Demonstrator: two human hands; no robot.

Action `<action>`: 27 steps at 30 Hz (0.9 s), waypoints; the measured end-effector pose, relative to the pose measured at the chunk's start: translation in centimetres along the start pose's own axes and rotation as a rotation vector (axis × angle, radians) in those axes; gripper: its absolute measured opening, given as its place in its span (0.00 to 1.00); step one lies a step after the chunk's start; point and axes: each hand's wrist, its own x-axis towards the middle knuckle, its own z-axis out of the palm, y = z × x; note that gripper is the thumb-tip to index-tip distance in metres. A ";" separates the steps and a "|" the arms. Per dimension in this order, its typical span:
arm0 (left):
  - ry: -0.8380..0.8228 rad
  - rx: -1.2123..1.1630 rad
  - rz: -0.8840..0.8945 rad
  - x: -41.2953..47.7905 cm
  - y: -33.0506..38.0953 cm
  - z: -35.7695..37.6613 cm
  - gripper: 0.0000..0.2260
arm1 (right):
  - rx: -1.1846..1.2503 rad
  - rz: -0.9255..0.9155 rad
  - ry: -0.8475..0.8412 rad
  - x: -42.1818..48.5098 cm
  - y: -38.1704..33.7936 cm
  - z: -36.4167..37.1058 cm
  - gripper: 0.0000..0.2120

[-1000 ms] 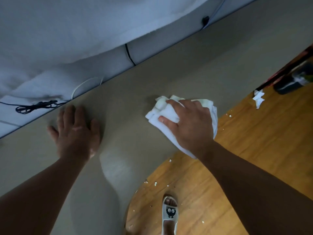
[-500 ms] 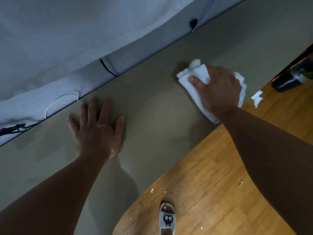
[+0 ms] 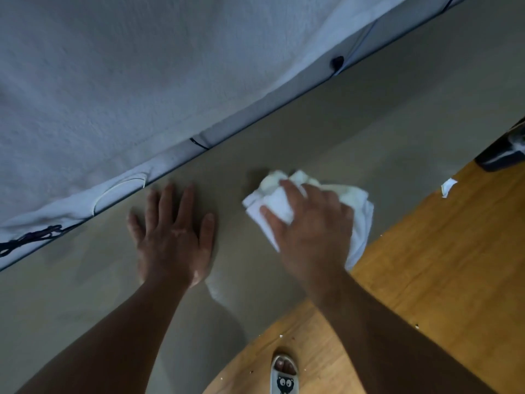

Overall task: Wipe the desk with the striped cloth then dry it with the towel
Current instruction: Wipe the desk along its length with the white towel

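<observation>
A matte grey-beige worktop (image 3: 369, 123) is seen from above, running diagonally below a pale fabric-covered panel (image 3: 142, 81). The left hand (image 3: 173, 237) is laid flat on the worktop, fingers straight and spread, with nothing held. It is judged to be planted there as a brace while the body leans forward. Near it but apart, the right hand (image 3: 309, 228) is pressed down on a crumpled white towel (image 3: 356, 204). Its grip is clamped on the bunched fabric, so that a thick pad is kept against the surface near the front edge. No stripes can be made out on the fabric, so the drying stage is judged to be under way. Below, an orange-brown wooden floor (image 3: 440, 265), a white paper scrap (image 3: 448, 187) and a white sandal with a cartoon face (image 3: 284, 376) are visible.
</observation>
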 end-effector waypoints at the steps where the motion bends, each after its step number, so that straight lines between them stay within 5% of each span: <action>1: 0.007 -0.009 -0.002 0.0 0.0 0.0 0.32 | 0.016 -0.050 -0.023 -1.2 -1.1 -0.1 0.24; 9: 0.021 -0.028 0.004 -0.1 -0.1 0.2 0.30 | 0.114 -0.271 -0.090 -0.4 -1.0 0.1 0.23; 19: 0.005 -0.018 -0.011 0.0 -0.3 0.5 0.28 | 0.011 -0.019 0.083 12.7 1.7 3.0 0.23; 27: 0.005 -0.041 -0.008 0.2 -0.3 0.2 0.29 | 0.044 -0.112 -0.003 6.1 -3.1 1.8 0.23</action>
